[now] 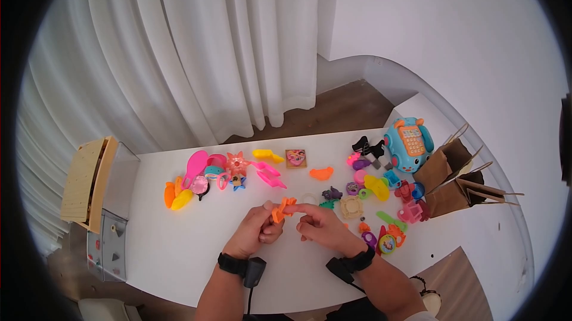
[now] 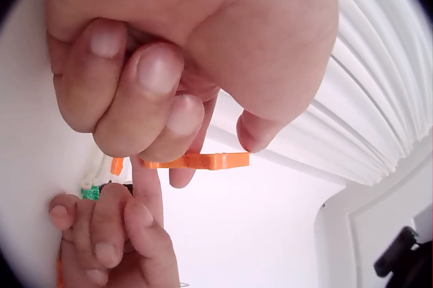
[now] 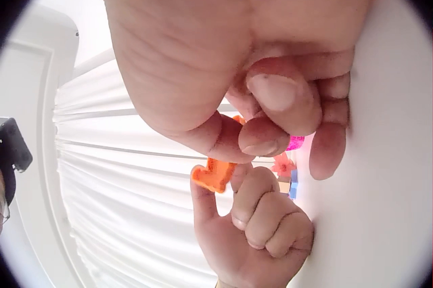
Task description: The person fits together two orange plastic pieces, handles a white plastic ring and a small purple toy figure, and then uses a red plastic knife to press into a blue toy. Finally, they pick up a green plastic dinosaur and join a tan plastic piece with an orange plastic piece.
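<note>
An orange toy piece (image 1: 283, 209) is held above the table's front half, between the two hands. The left hand (image 1: 257, 229) pinches it between thumb and a finger, its other fingers curled. From the right, the right hand (image 1: 325, 226) touches the piece with its extended index finger, the other fingers bent. In the left wrist view the piece (image 2: 216, 161) appears edge-on below the left hand (image 2: 196, 44). The right wrist view shows the orange piece (image 3: 214, 175) at the left hand's fingertips, partly hidden behind the right hand (image 3: 237, 51).
Toy clusters lie left and right on the white table (image 1: 179, 249), with an orange piece (image 1: 321, 173) and a square picture block (image 1: 295, 159) between them. A blue toy phone (image 1: 409, 145) and paper bags (image 1: 447, 169) stand at right, a wooden-topped box (image 1: 89, 184) at far left.
</note>
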The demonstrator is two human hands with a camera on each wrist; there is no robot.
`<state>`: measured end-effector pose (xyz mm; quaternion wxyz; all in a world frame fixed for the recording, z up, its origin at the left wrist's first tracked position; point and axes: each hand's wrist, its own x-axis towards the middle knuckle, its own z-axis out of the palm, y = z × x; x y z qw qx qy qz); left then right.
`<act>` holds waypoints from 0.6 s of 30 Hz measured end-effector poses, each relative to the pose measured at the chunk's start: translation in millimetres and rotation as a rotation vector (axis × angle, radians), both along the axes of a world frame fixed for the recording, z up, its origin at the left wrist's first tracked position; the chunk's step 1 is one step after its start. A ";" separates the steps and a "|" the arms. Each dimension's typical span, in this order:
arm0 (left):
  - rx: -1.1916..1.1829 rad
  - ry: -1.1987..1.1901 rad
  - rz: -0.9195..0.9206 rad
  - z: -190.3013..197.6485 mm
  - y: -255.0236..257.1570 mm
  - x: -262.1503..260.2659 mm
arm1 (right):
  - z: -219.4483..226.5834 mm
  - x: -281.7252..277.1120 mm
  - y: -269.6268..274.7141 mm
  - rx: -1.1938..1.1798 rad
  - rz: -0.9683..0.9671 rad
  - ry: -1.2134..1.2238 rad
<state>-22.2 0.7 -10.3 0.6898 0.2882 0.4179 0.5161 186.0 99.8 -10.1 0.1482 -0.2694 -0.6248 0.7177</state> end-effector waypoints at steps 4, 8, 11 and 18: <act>0.022 -0.086 0.054 14.1 0.6 4.7 | -4.8 1.8 2.4 0.077 0.048 0.016; -0.015 0.029 -0.040 12.9 3.5 3.6 | 7.5 2.4 0.7 0.103 0.083 0.105; -0.006 0.182 -0.082 8.5 1.5 3.5 | 18.2 0.2 -7.0 -0.006 -0.055 0.064; -0.017 -0.071 0.024 -0.5 1.5 -1.4 | 5.1 0.6 0.5 0.004 0.030 0.006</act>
